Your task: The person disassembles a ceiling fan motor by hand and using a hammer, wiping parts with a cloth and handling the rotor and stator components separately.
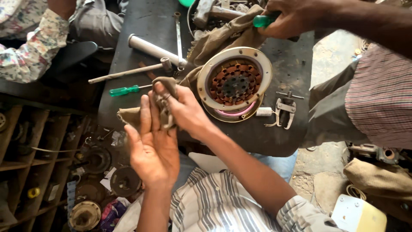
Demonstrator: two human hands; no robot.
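over the dark workbench (141, 21), right hand (186, 109) pinches a brown rag (165, 92) against the flat-spread left hand (152, 148).

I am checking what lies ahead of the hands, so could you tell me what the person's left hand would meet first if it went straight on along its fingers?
Probably the green-handled screwdriver beyond the left hand, though depth is unclear.

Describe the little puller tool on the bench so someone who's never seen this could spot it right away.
Start at the dark workbench and find the big round motor stator with copper windings in a cream ring. Just right of it, past a small white cylinder, lies the gear puller. It alone is bare silver metal with hooked legs hanging from a T-handled screw.
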